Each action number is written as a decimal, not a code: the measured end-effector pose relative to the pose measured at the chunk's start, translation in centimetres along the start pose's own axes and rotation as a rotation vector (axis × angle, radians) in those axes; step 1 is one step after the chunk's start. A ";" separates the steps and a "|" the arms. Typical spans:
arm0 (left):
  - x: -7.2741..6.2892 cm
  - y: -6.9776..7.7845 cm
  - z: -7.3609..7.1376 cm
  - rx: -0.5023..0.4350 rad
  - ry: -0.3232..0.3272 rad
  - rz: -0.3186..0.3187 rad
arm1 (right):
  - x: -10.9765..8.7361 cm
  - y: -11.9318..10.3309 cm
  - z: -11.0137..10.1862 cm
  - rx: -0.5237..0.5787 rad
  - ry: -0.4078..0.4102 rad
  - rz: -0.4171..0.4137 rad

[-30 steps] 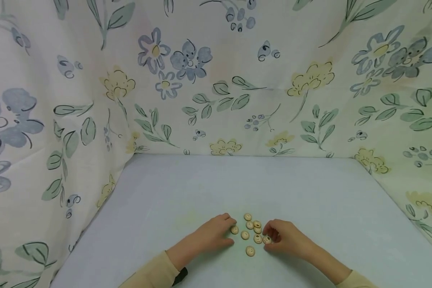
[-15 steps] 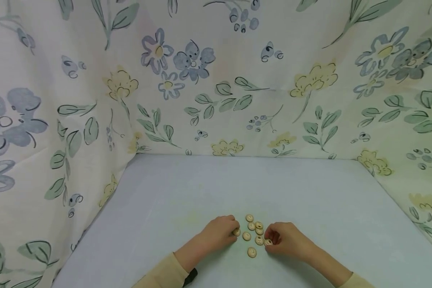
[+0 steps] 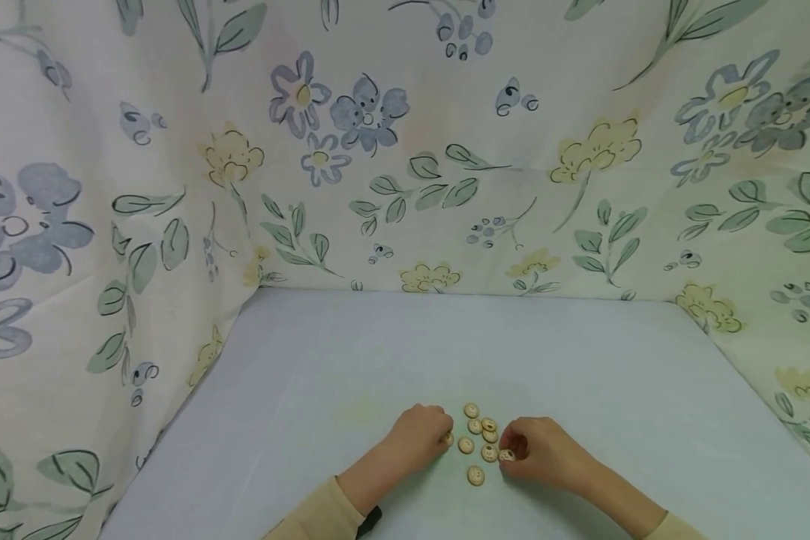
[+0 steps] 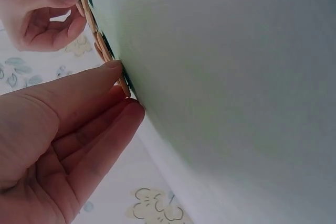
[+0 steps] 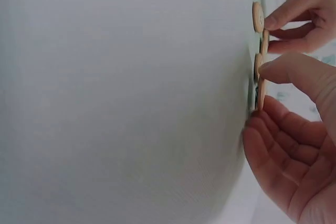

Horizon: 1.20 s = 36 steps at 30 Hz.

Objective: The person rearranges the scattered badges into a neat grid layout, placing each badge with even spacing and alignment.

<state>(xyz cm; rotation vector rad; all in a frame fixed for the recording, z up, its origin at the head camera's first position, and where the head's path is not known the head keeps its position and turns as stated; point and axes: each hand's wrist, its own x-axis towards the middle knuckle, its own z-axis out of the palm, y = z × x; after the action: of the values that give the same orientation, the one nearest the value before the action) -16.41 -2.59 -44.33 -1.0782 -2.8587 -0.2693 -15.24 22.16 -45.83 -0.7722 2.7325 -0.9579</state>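
Several round, pale wooden buttons lie on the white table in a loose cluster between the two hands. My left hand (image 3: 418,439) is at the cluster's left side, its thumb and fingers pinching one button (image 3: 449,439) that they mostly cover. On the right side, my right hand (image 3: 536,452) pinches another button (image 3: 507,455) by its edge, right beside a neighbouring button (image 3: 489,452). The nearest button (image 3: 475,475) lies apart at the front. In the right wrist view, the right thumb (image 5: 278,69) overlaps the buttons, seen edge-on.
A white tabletop (image 3: 351,352) extends behind and to both sides of the buttons. Floral cloth (image 3: 405,150) hangs along the back and both sides. The farthest button (image 3: 471,410) lies at the back of the cluster. A dark band (image 3: 369,521) shows under the left sleeve.
My left thumb and fingers have closed on the leftmost button, where they stood apart around it before. My right hand keeps its pinch. The whole head view has shifted slightly.
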 end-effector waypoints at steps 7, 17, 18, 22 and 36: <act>0.1 0.4 -0.2 0.063 -0.020 -0.009 | 1.1 0.2 -1.2 -0.057 0.006 -0.006; 0.5 0.9 -0.5 0.033 -0.008 -0.053 | 6.2 1.0 -3.1 -0.091 0.058 -0.038; 0.5 1.0 -0.5 0.032 -0.009 -0.059 | 6.8 1.1 -3.1 -0.100 0.067 -0.039; 0.6 1.2 -0.5 0.043 -0.021 -0.072 | 9.6 1.5 -3.1 -0.127 0.099 -0.042; 0.8 1.0 -0.5 -0.010 -0.040 -0.080 | 17.9 1.9 -2.2 -0.144 0.149 -0.015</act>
<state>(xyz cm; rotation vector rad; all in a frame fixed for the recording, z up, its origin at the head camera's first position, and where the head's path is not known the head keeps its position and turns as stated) -16.39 -1.45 -43.59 -0.9830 -2.9440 -0.2705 -32.03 15.38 -44.69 -0.7751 2.9554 -0.8622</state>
